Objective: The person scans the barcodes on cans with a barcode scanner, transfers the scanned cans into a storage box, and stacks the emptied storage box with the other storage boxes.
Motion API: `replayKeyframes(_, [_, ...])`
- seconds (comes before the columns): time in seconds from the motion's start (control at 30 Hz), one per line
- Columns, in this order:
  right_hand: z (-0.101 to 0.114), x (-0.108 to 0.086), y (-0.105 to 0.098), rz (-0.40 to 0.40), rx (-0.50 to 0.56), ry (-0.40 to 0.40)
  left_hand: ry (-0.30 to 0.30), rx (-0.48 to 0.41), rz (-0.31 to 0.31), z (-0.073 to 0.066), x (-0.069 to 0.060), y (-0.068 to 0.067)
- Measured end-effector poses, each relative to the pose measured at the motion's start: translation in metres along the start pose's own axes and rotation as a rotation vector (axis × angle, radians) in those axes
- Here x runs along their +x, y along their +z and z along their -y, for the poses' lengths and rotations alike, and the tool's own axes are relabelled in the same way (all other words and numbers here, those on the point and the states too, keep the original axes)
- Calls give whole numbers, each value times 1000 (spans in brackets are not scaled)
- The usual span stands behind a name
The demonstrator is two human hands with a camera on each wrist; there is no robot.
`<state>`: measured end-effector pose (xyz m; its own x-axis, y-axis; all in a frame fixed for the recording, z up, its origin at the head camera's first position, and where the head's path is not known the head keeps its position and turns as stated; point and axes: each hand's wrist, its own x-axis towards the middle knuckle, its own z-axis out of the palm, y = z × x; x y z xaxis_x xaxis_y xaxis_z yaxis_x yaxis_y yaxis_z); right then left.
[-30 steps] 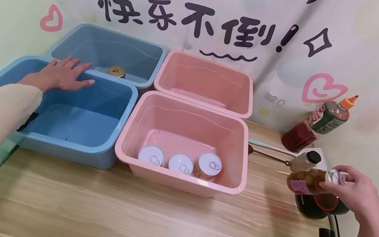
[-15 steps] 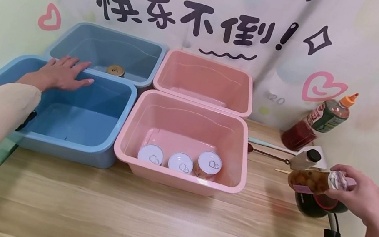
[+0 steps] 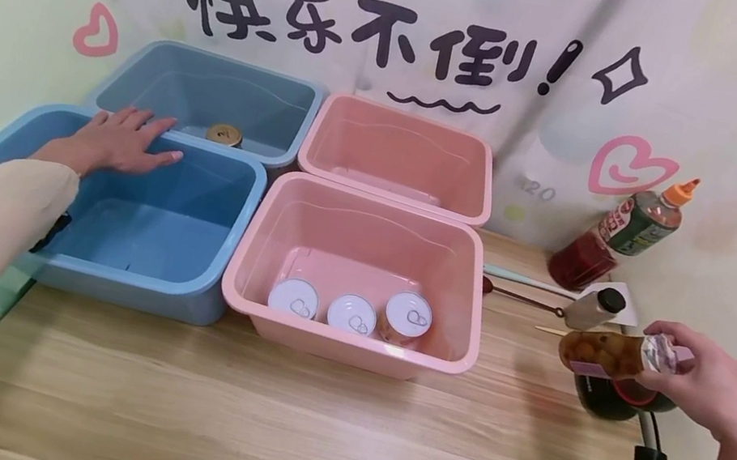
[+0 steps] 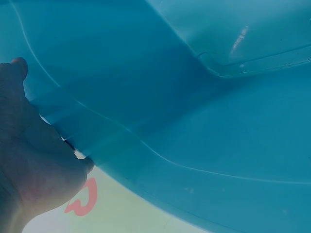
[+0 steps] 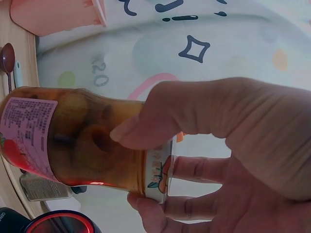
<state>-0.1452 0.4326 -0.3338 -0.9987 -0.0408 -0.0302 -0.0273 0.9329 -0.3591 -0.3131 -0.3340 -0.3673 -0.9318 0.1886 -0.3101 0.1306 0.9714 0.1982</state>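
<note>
My right hand (image 3: 704,384) grips a glass jar (image 3: 602,353) of fruit in amber liquid by its lid end, above the right side of the table. The jar lies nearly sideways, its base pointing left. In the right wrist view, the thumb presses on the glass near the white lid (image 5: 158,177), with fingers around the other side. A pink label (image 5: 29,138) shows on the jar. My left hand (image 3: 113,144) rests on the back rim of the front blue bin (image 3: 138,278), fingers fairly straight; the left wrist view shows it at that bin's edge.
The front pink bin (image 3: 347,354) holds three cans (image 3: 351,315). Behind are another pink bin (image 3: 407,113) and a blue bin (image 3: 242,64) with a gold-topped can (image 3: 225,135). At right stand a sauce bottle (image 3: 636,224), a black-capped bottle (image 3: 594,309) and a black, red-ringed device (image 3: 605,399).
My right hand has shifted slightly right with the jar, which has turned so its label faces lower and its fruit shows. The left hand stays on the rim.
</note>
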Motion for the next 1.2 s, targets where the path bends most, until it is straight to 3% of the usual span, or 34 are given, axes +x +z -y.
replayKeyframes(0.23, [2, -2, -2, 8, -25, 34, -7, -2, 0, 1, 0, -2])
replayKeyframes(0.43, [2, -4, -5, 32, 4, 142, -9, -3, 6, -1, -1, -4])
replayKeyframes(0.7, [6, -2, -4, -6, 61, 292, -14, -2, 19, 1, -2, -4])
replayKeyframes(0.9, [9, -3, -3, -25, 134, 333, -15, -5, 21, 1, -2, -3])
replayKeyframes(1.2, [10, -2, -2, -14, 120, 362, -13, 1, 20, -2, -1, -2])
